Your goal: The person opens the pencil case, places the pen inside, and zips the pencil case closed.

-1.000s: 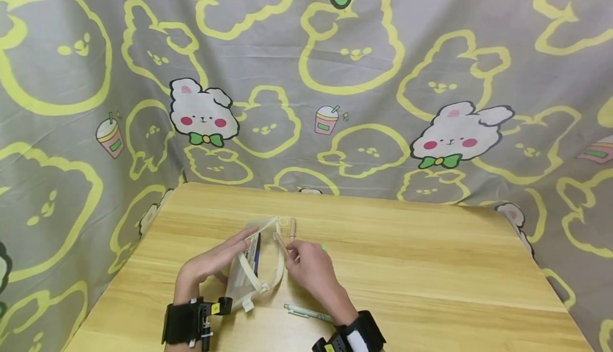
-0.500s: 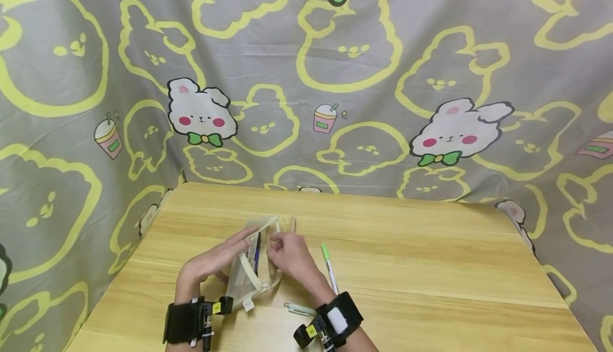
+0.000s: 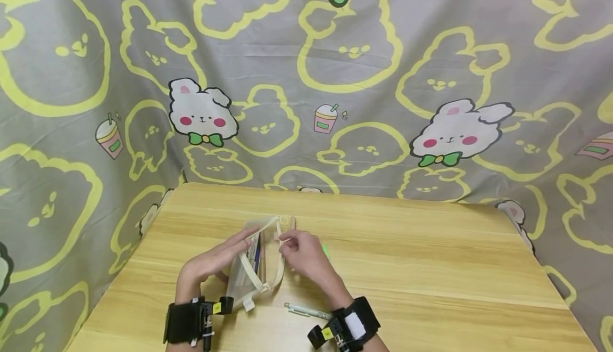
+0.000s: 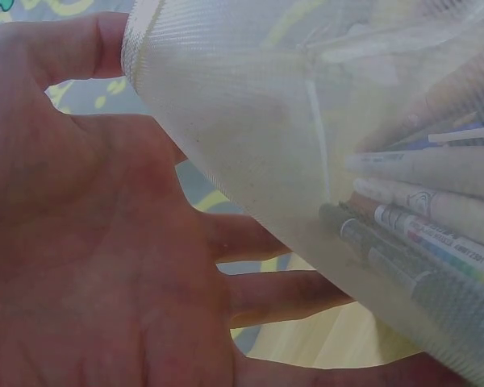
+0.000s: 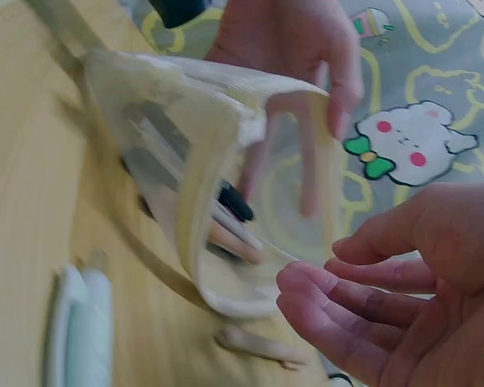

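A cream mesh zip pouch (image 3: 237, 283) stands with its mouth spread, several pens and markers (image 4: 436, 234) inside. One is a tan pen (image 3: 262, 259) along the right side of its contents. My left hand (image 3: 215, 256) props the pouch from its left side; its fingers (image 4: 282, 294) extend straight behind the mesh. At the right of the mouth is my right hand (image 5: 387, 298), holding nothing, its fingers (image 5: 323, 322) loosely bent and thumb apart from them.
Light green pens (image 3: 306, 310) lie on the wooden table (image 3: 431, 272) near my right wrist. Beyond the pouch lies another tan pen (image 3: 293, 223). My right hand partly covers a green-capped marker (image 3: 326, 251). Patterned cloth (image 3: 354, 75) hangs behind the table.
My right hand carried a tan pen into the pouch, let go of it and drew back to the right. The left hand and pouch stay about where they were.
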